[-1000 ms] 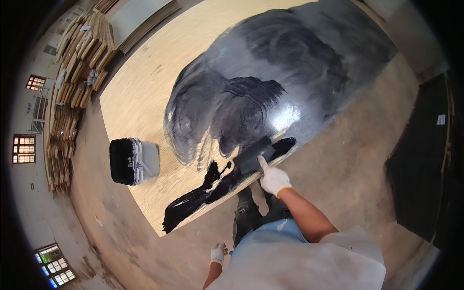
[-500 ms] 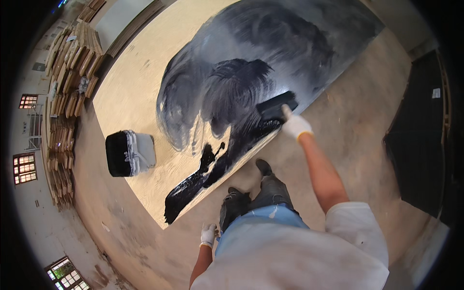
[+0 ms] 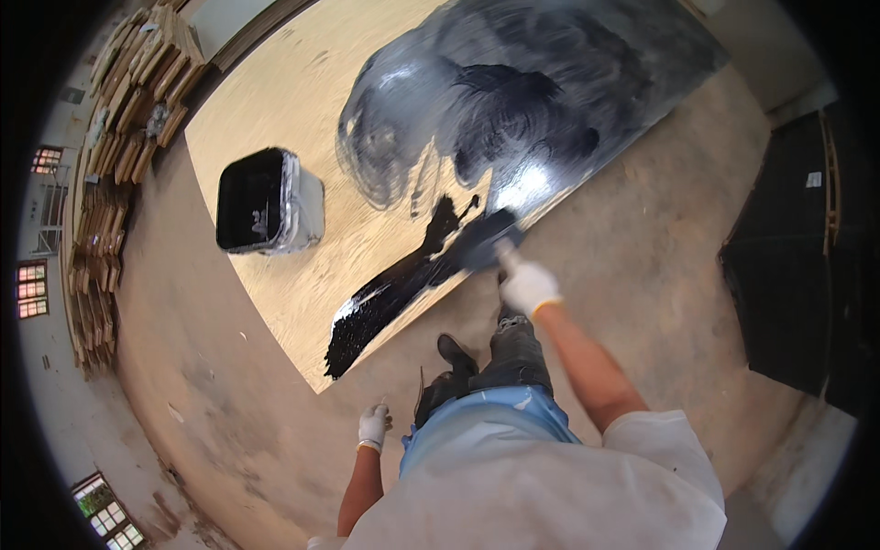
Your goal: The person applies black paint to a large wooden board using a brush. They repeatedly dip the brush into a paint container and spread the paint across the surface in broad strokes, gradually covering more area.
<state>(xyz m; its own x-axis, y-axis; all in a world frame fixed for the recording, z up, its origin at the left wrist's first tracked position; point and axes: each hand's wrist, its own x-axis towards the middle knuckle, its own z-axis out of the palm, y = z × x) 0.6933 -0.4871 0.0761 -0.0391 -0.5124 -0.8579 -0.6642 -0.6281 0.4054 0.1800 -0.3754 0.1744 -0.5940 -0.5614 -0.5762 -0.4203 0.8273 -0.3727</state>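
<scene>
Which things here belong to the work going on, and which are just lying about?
Part of the work:
- flat dark tool, held in the gloved right hand
- wet-looking black coating
- pale board beneath it
- bucket, black inside, standing on the board

Apparently just lying about:
- stacked boards on the left
- black panel on the right
</scene>
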